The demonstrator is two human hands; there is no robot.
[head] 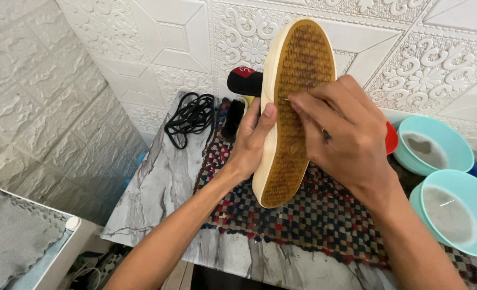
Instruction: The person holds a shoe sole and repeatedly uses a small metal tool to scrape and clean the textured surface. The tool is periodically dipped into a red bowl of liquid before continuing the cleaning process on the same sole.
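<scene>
The left hand [249, 145] grips a shoe [295, 107] by its edge, sole up. The right hand's [346, 134] fingers [303, 104] pinch a thin pin against the sole. Two bowls [448, 177] sit right of them.

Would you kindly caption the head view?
Left hand holds an upturned shoe while right hand picks its sole with a thin tool.

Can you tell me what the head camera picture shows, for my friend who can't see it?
The left hand holds a shoe sole-up while the right hand pokes a thin pin into its tread. Below is a checkered mat on a marble table, with two teal bowls alongside.
</scene>
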